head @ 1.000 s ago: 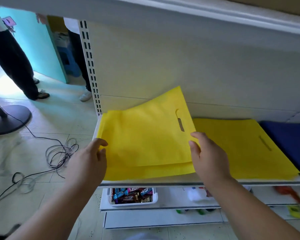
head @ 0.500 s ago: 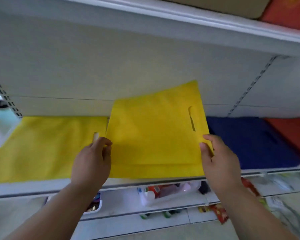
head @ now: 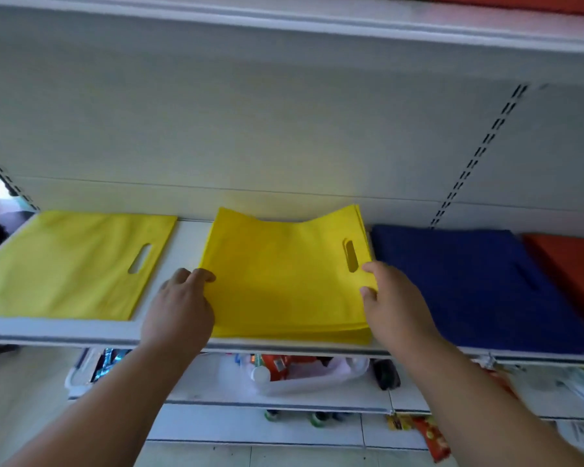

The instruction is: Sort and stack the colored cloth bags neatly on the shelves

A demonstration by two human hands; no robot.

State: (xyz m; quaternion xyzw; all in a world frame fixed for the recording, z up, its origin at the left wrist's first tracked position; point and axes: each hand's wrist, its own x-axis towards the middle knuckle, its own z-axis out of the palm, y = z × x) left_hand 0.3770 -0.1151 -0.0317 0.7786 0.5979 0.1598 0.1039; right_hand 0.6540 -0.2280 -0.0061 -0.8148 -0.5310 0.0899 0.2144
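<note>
On the white metal shelf (head: 169, 326), between 1 flat yellow bag (head: 68, 264) and a blue pile (head: 469, 284), the left hand (head: 179, 308) and right hand (head: 395, 305) pinch the stack of yellow cloth bags (head: 284, 281) by its side edges, apparently to square it.

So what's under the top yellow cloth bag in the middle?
More yellow cloth bags: their stacked edges show at the front, resting on the white metal shelf. How many, and anything beneath the pile's middle, is covered.
</note>
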